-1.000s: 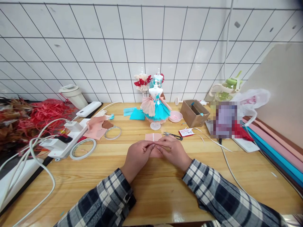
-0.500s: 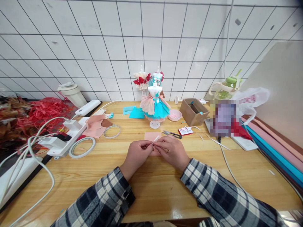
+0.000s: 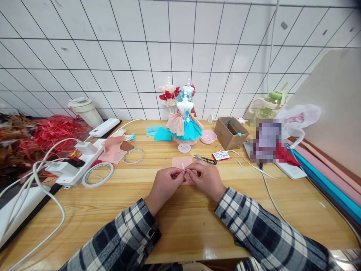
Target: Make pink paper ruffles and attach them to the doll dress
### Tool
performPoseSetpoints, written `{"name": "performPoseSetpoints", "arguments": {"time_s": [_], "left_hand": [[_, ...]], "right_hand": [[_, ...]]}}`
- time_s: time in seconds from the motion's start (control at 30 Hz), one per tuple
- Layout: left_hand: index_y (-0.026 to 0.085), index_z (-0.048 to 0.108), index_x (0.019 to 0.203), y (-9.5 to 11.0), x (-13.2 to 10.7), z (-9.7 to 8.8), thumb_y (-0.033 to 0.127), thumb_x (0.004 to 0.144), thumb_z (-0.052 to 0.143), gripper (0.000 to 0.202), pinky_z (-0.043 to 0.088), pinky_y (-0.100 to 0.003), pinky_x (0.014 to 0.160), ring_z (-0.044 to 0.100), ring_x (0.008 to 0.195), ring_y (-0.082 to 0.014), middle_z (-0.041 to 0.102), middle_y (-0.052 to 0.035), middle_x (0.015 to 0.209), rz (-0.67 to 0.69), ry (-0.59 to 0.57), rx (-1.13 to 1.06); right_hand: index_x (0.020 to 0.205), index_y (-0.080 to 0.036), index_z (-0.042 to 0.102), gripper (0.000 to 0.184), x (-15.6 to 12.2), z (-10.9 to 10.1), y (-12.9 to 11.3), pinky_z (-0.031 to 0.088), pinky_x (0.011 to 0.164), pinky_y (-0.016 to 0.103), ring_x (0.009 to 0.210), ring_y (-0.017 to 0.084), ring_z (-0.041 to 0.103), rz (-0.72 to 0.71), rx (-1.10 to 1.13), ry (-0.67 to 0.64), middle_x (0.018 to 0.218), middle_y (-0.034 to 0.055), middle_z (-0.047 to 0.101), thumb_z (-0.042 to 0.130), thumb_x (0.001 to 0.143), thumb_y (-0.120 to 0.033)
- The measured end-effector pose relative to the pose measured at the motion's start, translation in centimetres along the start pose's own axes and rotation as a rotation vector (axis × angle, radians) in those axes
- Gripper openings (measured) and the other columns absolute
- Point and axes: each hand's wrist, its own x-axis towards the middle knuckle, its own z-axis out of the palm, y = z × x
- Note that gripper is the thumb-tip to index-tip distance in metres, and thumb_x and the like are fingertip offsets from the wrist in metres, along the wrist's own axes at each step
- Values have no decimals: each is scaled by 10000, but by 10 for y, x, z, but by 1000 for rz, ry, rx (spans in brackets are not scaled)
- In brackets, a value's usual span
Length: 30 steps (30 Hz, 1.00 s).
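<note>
My left hand (image 3: pixel 167 182) and my right hand (image 3: pixel 207 178) meet at the fingertips over the table. Both pinch a small white strip (image 3: pixel 183 166), whose end sticks up between the fingers; the rest of it is hidden. Beneath the fingertips lies a pink paper-like square (image 3: pixel 178 162), partly covered by the hands. Just beyond my right hand are black-handled thread snips (image 3: pixel 207 159). Straight ahead stands a small white dress form (image 3: pixel 184 128) wearing a turquoise and pink skirt.
A cardboard box (image 3: pixel 231 133), a pink bowl (image 3: pixel 208 137) and a red-white packet (image 3: pixel 221 156) stand back right. Tape rolls (image 3: pixel 98 175), pink scraps (image 3: pixel 113 147) and a power strip (image 3: pixel 72 171) with looping cables lie left. Turquoise pieces (image 3: pixel 163 134) lie beside the dress form.
My right fingertips have drawn back slightly and curled in. The white strip's visible end has tilted from slanting right to nearly upright. My left hand has barely moved.
</note>
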Motion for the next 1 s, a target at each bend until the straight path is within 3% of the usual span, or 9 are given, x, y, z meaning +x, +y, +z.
{"name": "performPoseSetpoints", "arguments": {"time_s": [0.17, 0.3, 0.53, 0.77, 1.0], "left_hand": [[182, 740, 715, 1, 0, 1, 253, 773, 558, 205, 473, -227, 603, 654, 636, -160, 746, -20, 705, 6, 1, 12], [178, 747, 747, 2, 0, 0, 255, 780, 564, 201, 485, -226, 614, 671, 656, -162, 757, -26, 744, -12, 4, -6], [181, 741, 727, -1, 0, 1, 277, 795, 568, 209, 494, -224, 619, 676, 660, -159, 754, -18, 733, 6, 10, 13], [182, 751, 794, -1, -1, 4, 251, 790, 569, 195, 527, -221, 646, 698, 703, -163, 765, -20, 785, 30, 10, -33], [163, 755, 942, -2, 0, -1, 305, 797, 611, 249, 559, -252, 739, 718, 801, -184, 774, -54, 907, 74, -19, -111]], "right_hand": [[868, -225, 705, 111, 0, 2, 3, 478, 593, 262, 721, 152, 628, 60, 71, 7, 829, 19, 692, 595, 866, -237], [1021, -232, 694, 175, 0, -3, -1, 511, 674, 275, 809, 160, 644, -26, 67, 5, 951, 34, 703, 609, 870, -255], [928, -228, 711, 144, -1, -7, -3, 506, 715, 260, 820, 149, 661, -123, -1, -6, 915, 27, 725, 569, 905, -236], [817, -212, 687, 81, 2, -1, 0, 433, 573, 239, 654, 124, 590, 56, 82, -23, 773, -1, 685, 611, 828, -188], [820, -195, 717, 110, 3, 4, 6, 426, 534, 244, 584, 120, 553, 181, 268, 11, 759, 18, 689, 614, 838, -226]]}}
